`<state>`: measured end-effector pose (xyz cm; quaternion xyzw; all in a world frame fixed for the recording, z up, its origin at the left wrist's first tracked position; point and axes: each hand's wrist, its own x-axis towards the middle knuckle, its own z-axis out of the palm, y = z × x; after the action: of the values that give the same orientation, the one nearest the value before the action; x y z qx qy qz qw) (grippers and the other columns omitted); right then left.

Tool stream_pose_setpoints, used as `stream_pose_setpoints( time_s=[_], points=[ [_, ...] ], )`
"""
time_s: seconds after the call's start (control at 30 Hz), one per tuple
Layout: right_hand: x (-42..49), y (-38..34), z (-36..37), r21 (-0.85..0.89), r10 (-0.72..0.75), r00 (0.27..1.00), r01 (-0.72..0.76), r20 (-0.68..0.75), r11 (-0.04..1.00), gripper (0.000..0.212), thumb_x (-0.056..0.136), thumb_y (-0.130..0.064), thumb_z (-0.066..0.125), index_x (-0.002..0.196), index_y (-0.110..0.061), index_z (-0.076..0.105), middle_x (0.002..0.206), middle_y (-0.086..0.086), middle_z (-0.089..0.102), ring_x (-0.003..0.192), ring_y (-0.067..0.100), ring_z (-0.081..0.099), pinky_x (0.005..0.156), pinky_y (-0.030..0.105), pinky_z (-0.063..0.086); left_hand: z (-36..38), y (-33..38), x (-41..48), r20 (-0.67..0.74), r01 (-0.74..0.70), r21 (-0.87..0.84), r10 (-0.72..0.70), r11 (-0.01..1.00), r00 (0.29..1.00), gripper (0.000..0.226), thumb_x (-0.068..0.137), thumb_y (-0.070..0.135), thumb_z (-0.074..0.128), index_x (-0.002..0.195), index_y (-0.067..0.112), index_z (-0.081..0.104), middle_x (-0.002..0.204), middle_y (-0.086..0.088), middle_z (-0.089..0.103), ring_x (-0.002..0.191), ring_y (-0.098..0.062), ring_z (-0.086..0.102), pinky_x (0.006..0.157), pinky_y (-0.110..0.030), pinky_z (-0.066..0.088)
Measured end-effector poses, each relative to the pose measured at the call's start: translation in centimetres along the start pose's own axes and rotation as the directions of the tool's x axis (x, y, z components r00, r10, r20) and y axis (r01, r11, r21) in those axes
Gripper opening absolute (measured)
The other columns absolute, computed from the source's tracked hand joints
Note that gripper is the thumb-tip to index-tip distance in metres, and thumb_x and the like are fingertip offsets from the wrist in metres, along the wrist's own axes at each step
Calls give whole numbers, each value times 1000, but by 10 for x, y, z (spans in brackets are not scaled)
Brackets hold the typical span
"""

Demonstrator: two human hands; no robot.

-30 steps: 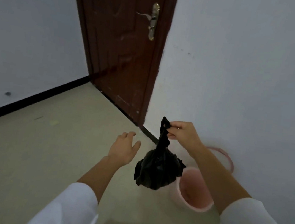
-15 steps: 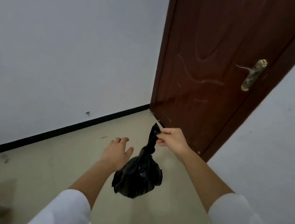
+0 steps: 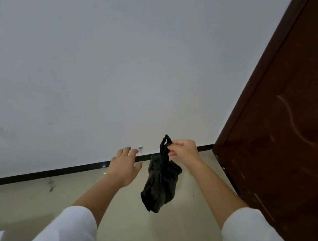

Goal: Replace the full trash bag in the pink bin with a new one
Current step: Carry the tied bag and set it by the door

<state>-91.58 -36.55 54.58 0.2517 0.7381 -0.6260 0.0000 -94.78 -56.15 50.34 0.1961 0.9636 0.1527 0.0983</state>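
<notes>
A full black trash bag hangs in the air above the floor, tied at its neck. My right hand pinches the bag's top loops between thumb and fingers. My left hand floats just left of the bag with its fingers spread, apart from the bag and holding nothing. The pink bin is out of view.
A dark brown wooden door stands shut on the right. A white wall with a black baseboard runs across ahead. A small white door stop sticks out near the baseboard. Beige floor lies below the bag.
The view has swung left, away from the pink bin, which has left the frame. The bag stays hanging from my right hand, and my left hand stays beside it.
</notes>
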Motion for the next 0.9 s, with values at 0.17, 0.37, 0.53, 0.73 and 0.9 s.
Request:
stream_pose_setpoints(
  time_s=[0.17,0.37,0.53,0.73,0.9],
  points=[
    [92,-30,49,-38,55,998,-53,33,998,21,85,-4,62,105,-2,68,72,4,66,62,12,63,56,13,54,-28,-54,87,-35,-15,62,17,998,999,58,96,41,39,146,18,23,158,-9,17,146,-27,11,116,-43,20],
    [203,-26,108,-79,145,989,-144,18,986,19,82,-2,64,100,-2,70,70,4,67,61,12,63,58,18,51,-40,-128,202,30,-125,224,121,967,992,60,97,42,33,150,19,14,161,-11,-3,149,-27,-4,120,-43,8],
    [262,-9,152,-30,263,964,-264,-27,964,15,81,-2,66,95,-5,71,73,6,67,65,13,62,69,24,55,-53,-190,282,77,-257,342,246,904,966,60,97,38,38,149,16,20,161,-13,-3,149,-30,-3,119,-45,5],
    [338,16,225,-71,327,941,-333,-83,940,19,82,1,61,85,-14,72,70,4,64,64,13,58,59,17,47,-44,-269,392,157,-447,518,433,729,887,65,64,40,81,121,12,65,138,-19,53,127,-34,52,102,-47,42],
    [408,66,273,-262,327,943,-333,-69,906,43,80,2,57,47,-25,50,52,-9,48,49,-1,44,44,6,31,-2,-307,464,140,-593,576,648,562,749,66,75,34,72,133,10,53,149,-18,38,141,-32,23,114,-46,7]
  ],
)
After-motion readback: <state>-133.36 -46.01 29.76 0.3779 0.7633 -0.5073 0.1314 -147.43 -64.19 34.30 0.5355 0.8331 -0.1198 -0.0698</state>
